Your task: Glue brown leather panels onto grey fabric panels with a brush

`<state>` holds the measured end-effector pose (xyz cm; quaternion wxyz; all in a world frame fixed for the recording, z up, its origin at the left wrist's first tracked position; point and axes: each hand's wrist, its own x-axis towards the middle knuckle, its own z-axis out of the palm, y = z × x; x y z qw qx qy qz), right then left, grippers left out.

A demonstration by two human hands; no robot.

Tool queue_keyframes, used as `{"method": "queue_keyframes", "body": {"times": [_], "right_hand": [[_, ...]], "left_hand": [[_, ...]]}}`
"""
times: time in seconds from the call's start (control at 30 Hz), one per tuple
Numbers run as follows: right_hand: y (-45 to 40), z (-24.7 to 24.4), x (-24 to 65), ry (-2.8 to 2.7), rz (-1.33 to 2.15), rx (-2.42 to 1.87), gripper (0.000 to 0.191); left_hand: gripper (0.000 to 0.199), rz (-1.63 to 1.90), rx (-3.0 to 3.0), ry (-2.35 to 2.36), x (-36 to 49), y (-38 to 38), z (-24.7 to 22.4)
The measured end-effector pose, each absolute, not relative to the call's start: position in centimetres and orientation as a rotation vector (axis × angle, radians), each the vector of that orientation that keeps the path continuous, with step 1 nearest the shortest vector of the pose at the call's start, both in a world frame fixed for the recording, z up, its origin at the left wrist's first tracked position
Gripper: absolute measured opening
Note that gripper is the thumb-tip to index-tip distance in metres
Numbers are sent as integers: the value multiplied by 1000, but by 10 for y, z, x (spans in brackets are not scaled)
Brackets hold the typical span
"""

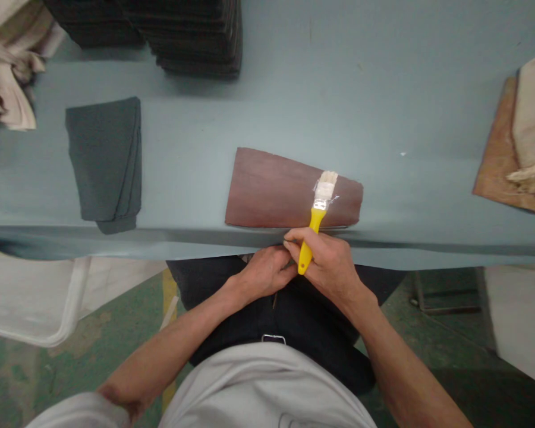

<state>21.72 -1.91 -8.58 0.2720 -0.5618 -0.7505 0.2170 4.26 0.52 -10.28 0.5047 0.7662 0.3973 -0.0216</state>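
A paintbrush (316,218) with a yellow handle and pale bristles is gripped in my right hand (333,261), its bristle end pointing away from me. Beneath the bristles lies a brown, tapered, leather-like piece (271,190) near the table's front edge; whether they touch it I cannot tell. Loose whitish strands cling around the metal band of the brush. My left hand (266,271) is at the table edge, just left of the right one, its fingers curled and close to the right fingertips. What those left fingers hold, if anything, is hidden.
Dark pieces (104,160) lie fanned at the left of the blue-grey table (361,107). Tall dark stacks (200,41) stand behind them. Beige cloth strips (9,89) are at far left, a brown board (494,154) with pale material at far right. A white tray (66,309) sits below left.
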Motion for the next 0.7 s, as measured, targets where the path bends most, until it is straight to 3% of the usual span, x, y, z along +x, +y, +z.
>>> {"method": "queue_keyframes", "body": {"times": [0.7], "right_hand": [[-15, -87, 209, -2053, 349, -1461, 10]], "left_hand": [[19, 60, 1834, 984, 32, 0, -103]]}}
